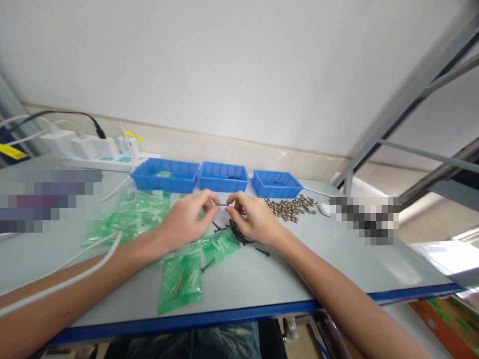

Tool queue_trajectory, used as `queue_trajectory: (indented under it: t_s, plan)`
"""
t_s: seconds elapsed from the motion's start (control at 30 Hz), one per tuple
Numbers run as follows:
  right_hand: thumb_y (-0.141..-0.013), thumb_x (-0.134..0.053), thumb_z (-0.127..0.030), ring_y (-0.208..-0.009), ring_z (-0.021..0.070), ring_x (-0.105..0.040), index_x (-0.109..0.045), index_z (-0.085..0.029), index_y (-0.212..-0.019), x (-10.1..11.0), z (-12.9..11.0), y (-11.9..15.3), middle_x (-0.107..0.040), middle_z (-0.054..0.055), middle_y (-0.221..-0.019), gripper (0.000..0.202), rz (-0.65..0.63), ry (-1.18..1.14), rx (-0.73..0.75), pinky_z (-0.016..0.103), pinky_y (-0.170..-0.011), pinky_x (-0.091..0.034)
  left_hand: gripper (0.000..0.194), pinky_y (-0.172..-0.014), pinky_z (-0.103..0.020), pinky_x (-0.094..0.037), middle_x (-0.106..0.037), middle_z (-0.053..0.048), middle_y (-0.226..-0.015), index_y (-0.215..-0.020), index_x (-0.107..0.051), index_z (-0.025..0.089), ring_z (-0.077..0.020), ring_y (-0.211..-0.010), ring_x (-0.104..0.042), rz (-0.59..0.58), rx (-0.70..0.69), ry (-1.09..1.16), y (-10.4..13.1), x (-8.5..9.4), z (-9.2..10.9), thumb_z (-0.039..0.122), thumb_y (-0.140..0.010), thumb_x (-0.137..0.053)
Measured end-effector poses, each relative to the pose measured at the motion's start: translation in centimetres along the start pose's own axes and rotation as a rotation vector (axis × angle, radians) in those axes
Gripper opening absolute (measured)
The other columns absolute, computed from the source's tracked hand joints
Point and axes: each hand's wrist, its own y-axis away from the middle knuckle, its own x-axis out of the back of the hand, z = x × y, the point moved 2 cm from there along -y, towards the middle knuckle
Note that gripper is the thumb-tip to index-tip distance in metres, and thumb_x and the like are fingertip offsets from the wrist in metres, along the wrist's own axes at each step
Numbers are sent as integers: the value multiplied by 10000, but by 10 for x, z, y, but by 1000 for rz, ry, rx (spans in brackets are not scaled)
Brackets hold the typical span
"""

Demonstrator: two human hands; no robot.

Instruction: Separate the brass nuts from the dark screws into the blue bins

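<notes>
pinching one dark screw (222, 205) at both ends, two hands (190, 214) (258, 217), nearly closed, near three blue bins (223, 186)

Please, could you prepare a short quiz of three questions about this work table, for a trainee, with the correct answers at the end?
1. How many blue rectangular plastic bins stand in the row along the wall side of the pale grey table?
2. True or false: the pile of small shiny metal pieces lies farther right than the green see-through plastic bags.
3. What is between the fingertips of the left hand and those of the right hand?
a) a white cable
b) a thin dark metal screw
c) a yellow tag

Key: 1. Three. 2. True. 3. b.
</notes>
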Motion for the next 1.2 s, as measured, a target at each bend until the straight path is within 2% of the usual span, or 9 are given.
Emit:
queue_trajectory:
  t_s: [0.33,0.6,1.2]
  plan:
    - [-867,-468,-235,-628,123,-553,-496,-167,-1059,0,-1,0,-595,4,-701,206,-2,-14,22,215,-596,-391,146,-661,-251,-400,-593,16,-712,-826,-537,177,-129,-685,-558,-17,-12,-6,1,0,1,283,-840,-437]
    - [-877,-444,-207,-650,117,-561,-559,-154,-1002,-1,-1,0,-641,43,-792,178,24,-28,100,225,-630,-416,149,-680,-254,-411,-603,11,-721,-836,-540,181,-133,-702,-569,-11,-29,-7,1,0,0,288,-841,-438]
    - [-877,-464,-244,-653,118,-570,-566,-154,-991,-1,1,0,-642,34,-768,177,9,-48,54,220,-609,-410,160,-680,-259,-416,-605,12,-715,-887,-536,181,-141,-705,-577,-12,6,0,1,1,0,301,-828,-447]
